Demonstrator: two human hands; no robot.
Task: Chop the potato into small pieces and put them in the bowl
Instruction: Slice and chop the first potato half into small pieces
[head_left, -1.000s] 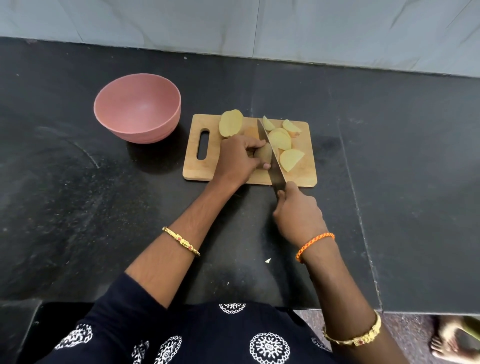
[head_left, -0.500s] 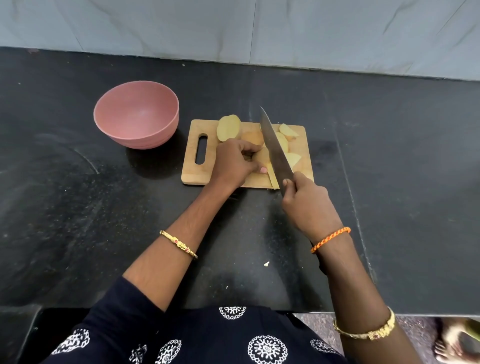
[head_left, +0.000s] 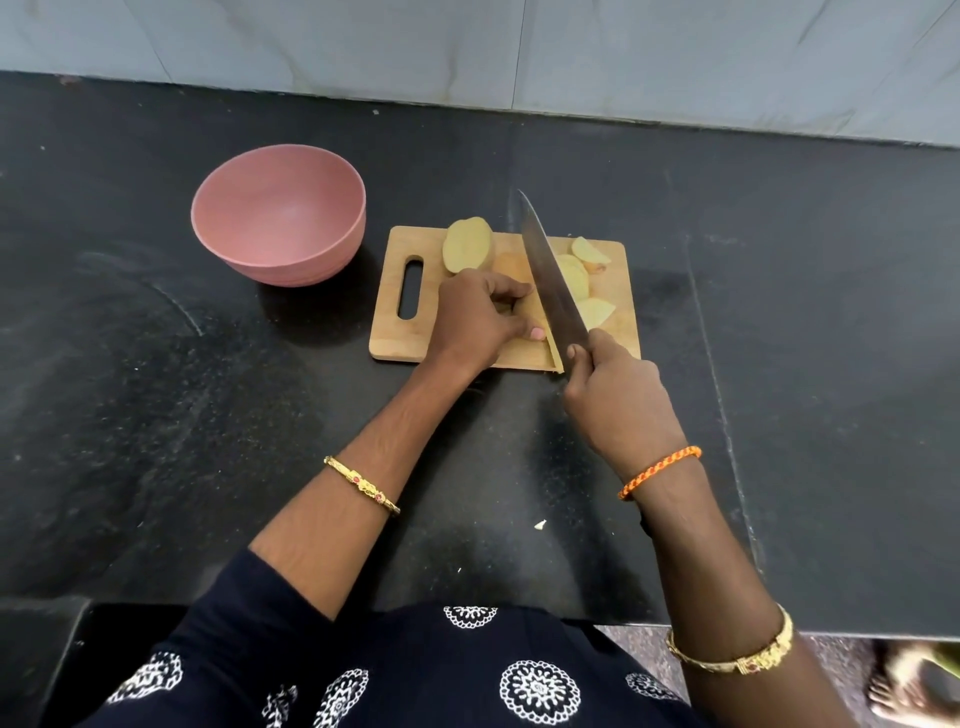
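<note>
Black counter (head_left: 156, 415): R hand (head_left: 618, 400) grips knife (head_left: 550, 275); L hand (head_left: 478, 317) curled, prob. pinning potato piece (head_left: 532, 322).

The left hand (head_left: 480, 317) sits curled, fingers tucked, at frame centre; right hand (head_left: 615, 397) just below-right is fisted closed, both forearms reaching up from the bottom edge.

A black speckled stone bench (head_left: 156, 415) runs up to a pale wall. On it stands a pink bowl (head_left: 279, 214), and just to its right lies a wooden cutting board (head_left: 395, 343) with a handle slot at its left end. Nearer the front edge lies a small pale scrap (head_left: 541, 525).
</note>
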